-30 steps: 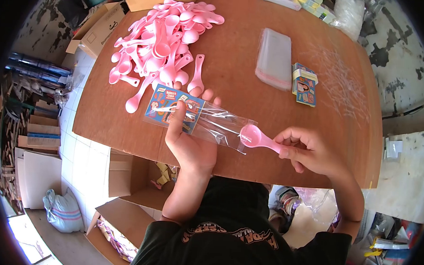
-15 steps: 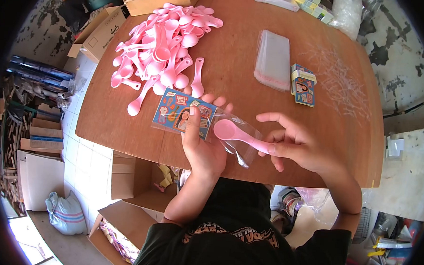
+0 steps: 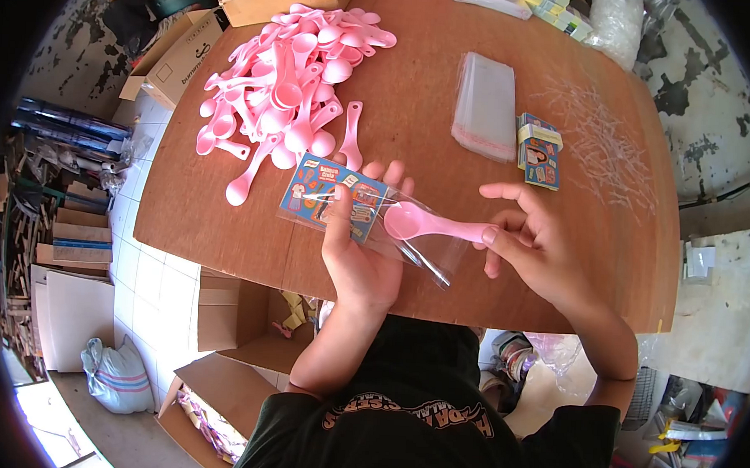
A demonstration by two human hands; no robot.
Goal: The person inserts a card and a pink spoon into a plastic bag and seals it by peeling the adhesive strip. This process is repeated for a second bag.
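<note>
Flanking the table (image 3: 558, 267) under the spoon (image 3: 430, 225), cartons (image 3: 182, 54) sit.

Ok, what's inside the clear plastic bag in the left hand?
A blue printed card and the bowl of a pink plastic spoon, handle sticking out. The left thumb covers part of the card.

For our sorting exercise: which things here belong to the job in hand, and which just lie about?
In hand: pink spoon (right hand), clear bag and printed card (left hand).
Lying about: spoon pile, stack of clear bags, banded cards, cardboard box.
</note>
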